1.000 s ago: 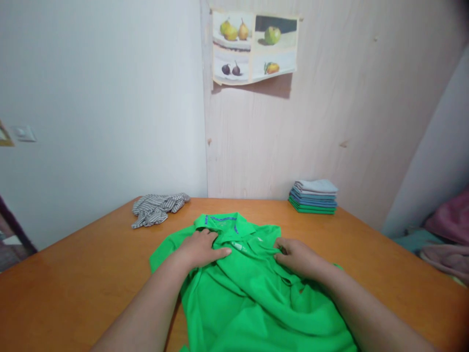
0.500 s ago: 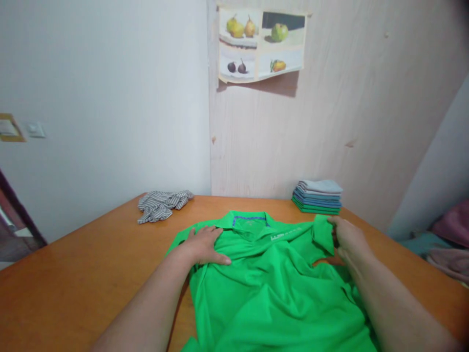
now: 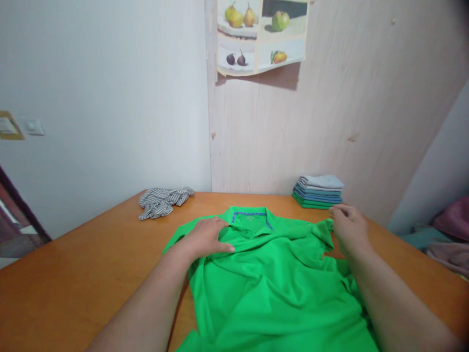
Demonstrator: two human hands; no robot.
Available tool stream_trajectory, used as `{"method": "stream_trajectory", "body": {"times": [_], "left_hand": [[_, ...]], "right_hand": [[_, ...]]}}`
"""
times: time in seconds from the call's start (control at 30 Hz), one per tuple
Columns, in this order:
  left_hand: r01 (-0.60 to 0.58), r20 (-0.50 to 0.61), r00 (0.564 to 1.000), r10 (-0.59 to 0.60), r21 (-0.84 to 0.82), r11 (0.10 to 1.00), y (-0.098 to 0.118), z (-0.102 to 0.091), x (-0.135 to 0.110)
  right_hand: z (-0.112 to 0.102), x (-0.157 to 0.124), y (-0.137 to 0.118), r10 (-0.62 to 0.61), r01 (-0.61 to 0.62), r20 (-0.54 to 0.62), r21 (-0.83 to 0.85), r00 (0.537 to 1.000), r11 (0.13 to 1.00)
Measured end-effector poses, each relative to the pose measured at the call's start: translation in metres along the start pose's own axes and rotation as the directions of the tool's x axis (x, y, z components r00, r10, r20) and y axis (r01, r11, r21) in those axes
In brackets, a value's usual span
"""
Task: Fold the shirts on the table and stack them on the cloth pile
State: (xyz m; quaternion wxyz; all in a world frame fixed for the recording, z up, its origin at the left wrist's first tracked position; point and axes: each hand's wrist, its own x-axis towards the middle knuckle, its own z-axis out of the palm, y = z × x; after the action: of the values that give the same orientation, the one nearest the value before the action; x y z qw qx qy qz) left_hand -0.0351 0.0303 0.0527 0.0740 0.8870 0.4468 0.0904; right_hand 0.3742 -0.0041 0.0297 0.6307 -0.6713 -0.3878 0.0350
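Observation:
A green polo shirt (image 3: 271, 288) lies spread and wrinkled on the table, its collar toward the wall and a blue patterned band inside the neck. My left hand (image 3: 208, 237) rests on the shirt's left shoulder beside the collar, fingers flat and thumb apart. At the other shoulder, my right hand (image 3: 350, 227) is just above and beside the right sleeve (image 3: 323, 233). Its fingers are curled together, and no cloth shows at their tips. The sleeve sags in folds next to it. The shirt's lower end runs out of view at the bottom.
On the wooden table (image 3: 91, 264), a crumpled striped cloth (image 3: 163, 201) lies at the back left. A stack of folded clothes (image 3: 318, 191) stands at the back right. Behind is a wall with a fruit picture (image 3: 262, 36). More fabric (image 3: 452, 244) lies beyond the right edge.
My right hand has risen slightly off the sleeve, which has dropped and sagged. My left hand has slid a little toward the collar. The view has tilted slightly downward.

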Motion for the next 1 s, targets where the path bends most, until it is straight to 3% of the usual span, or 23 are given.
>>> {"method": "stream_trajectory", "body": {"times": [0.07, 0.1, 0.2, 0.33, 0.43, 0.57, 0.63, 0.73, 0.77, 0.8, 0.83, 0.87, 1.0], "left_hand": [[-0.102, -0.053, 0.994, 0.099, -0.067, 0.992, 0.016, -0.002, -0.001], [-0.151, -0.043, 0.988, 0.147, -0.110, 0.982, 0.025, -0.002, -0.003], [-0.311, 0.043, 0.944, 0.328, -0.220, 0.924, 0.052, 0.005, -0.007], [-0.426, 0.117, 0.886, 0.448, -0.173, 0.888, 0.076, 0.023, -0.011], [-0.447, 0.129, 0.873, 0.470, -0.169, 0.878, 0.080, 0.028, -0.011], [-0.389, 0.206, 0.874, 0.441, -0.249, 0.887, 0.075, 0.016, -0.012], [-0.321, 0.288, 0.867, 0.408, -0.304, 0.897, 0.072, 0.007, -0.013], [-0.258, 0.387, 0.828, 0.405, -0.378, 0.889, 0.071, -0.001, -0.015], [-0.242, 0.413, 0.815, 0.407, -0.395, 0.886, 0.071, -0.003, -0.015], [-0.221, 0.441, 0.803, 0.401, -0.405, 0.887, 0.071, -0.003, -0.015], [-0.195, 0.471, 0.792, 0.389, -0.409, 0.891, 0.071, -0.003, -0.015], [-0.169, 0.496, 0.783, 0.375, -0.411, 0.896, 0.072, -0.003, -0.016], [-0.119, 0.540, 0.761, 0.359, -0.428, 0.896, 0.076, -0.003, -0.018]], "right_hand": [[0.005, -0.011, -0.012, -0.030, 0.028, 0.168, 0.013, 0.985, 1.000], [0.008, -0.018, -0.018, -0.058, 0.055, 0.305, 0.017, 0.951, 0.998], [0.015, -0.037, -0.030, -0.179, 0.235, 0.611, -0.011, 0.771, 0.972], [0.020, -0.051, -0.030, -0.181, 0.460, 0.836, -0.094, 0.518, 0.883], [0.020, -0.054, -0.028, -0.116, 0.520, 0.893, -0.144, 0.435, 0.842], [0.009, -0.060, -0.043, -0.088, 0.468, 0.928, -0.100, 0.362, 0.878], [0.001, -0.065, -0.055, -0.002, 0.355, 0.970, -0.088, 0.245, 0.931], [-0.010, -0.070, -0.070, 0.134, 0.082, 0.991, -0.133, -0.005, 0.988], [-0.013, -0.070, -0.073, 0.137, -0.001, 0.989, -0.137, -0.058, 0.991], [-0.014, -0.069, -0.075, 0.120, -0.069, 0.990, -0.125, -0.078, 0.990], [-0.015, -0.068, -0.076, 0.093, -0.120, 0.994, -0.100, -0.062, 0.988], [-0.015, -0.066, -0.075, 0.066, -0.154, 0.998, -0.068, -0.018, 0.986], [-0.005, -0.055, -0.061, 0.027, -0.126, 0.952, 0.012, 0.306, 0.992]]}}
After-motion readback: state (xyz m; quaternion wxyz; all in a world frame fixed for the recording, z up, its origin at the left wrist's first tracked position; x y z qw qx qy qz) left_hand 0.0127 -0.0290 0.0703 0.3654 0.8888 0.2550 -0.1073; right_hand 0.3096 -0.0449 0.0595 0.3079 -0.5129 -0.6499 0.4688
